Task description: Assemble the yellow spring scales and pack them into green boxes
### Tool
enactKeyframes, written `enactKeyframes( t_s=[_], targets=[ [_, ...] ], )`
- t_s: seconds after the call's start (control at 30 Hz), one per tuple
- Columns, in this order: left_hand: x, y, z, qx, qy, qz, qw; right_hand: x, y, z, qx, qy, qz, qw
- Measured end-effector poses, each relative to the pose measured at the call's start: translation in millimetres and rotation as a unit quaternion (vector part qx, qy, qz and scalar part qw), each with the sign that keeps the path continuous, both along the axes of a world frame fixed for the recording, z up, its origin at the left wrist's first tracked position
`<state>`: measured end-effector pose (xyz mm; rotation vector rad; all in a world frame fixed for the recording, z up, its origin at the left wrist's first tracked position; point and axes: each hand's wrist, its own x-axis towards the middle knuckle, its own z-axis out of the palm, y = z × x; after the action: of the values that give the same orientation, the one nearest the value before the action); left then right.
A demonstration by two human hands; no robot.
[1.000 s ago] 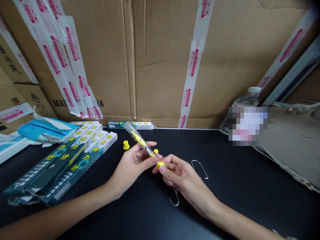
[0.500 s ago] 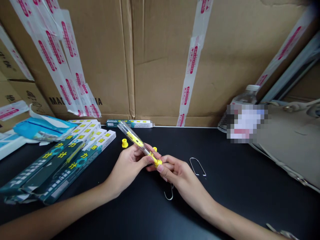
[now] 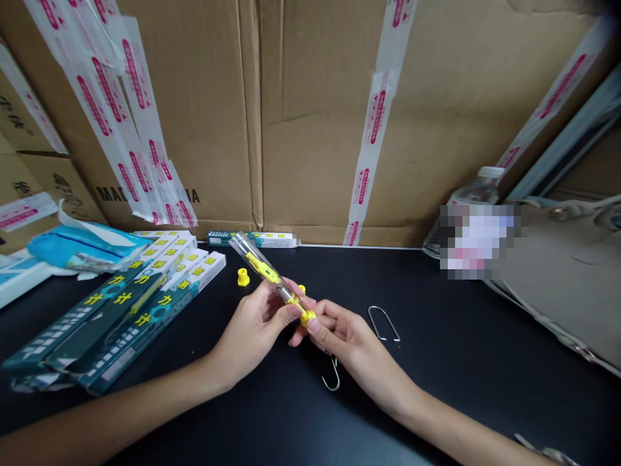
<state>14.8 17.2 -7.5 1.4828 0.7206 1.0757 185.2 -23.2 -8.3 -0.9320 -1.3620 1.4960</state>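
The clear plastic tube with yellow insert slants mid-scene in our left hand; our right hand pinches the yellow plastic cap at its near end. We're probably fitting it; next calls for alignment.

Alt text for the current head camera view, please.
The left hand holds a clear tube containing yellow parts; the right hand pinches a yellow piece at its lower end. Metal hooks and printed boxes lie on a black table.

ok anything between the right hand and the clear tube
Just the yellow end piece, which the right hand pinches at the lower end of the clear tube; the left hand holds the tube; nothing else visible intervenes.
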Motion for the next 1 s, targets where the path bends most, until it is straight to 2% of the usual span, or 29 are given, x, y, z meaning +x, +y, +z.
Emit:
enactKeyframes(
  t_s=[0.2,0.33,0.5,0.6,0.73,0.87,1.0],
  targets=[
    [1.0,-0.1,4.1,0.008,-0.033,0.016,0.999,-2.4,-2.3,1.8,-0.048,0.119,-0.045,0.991],
    [-0.5,0.3,5.3,0.001,-0.023,0.044,0.999,0.9,2.0,0.0,-0.093,0.206,-0.034,0.973],
    [-1.7,3.8,4.7,0.005,-0.038,0.075,0.996,2.2,8.9,-0.4,-0.128,0.238,-0.044,0.962],
    [-1.8,6.3,3.9,0.003,-0.056,0.085,0.995,0.3,6.7,0.2,-0.122,0.230,-0.048,0.964],
    [-2.0,7.7,3.7,-0.010,-0.086,0.099,0.991,-0.3,3.1,-1.6,-0.101,0.164,-0.039,0.981],
    [-1.6,6.5,6.6,-0.021,-0.115,0.106,0.987,2.2,5.0,-5.2,-0.111,0.123,-0.052,0.985],
    [-1.6,4.4,9.2,-0.039,-0.115,0.098,0.988,1.5,5.7,-8.5,-0.055,0.079,-0.054,0.994]
  ],
)
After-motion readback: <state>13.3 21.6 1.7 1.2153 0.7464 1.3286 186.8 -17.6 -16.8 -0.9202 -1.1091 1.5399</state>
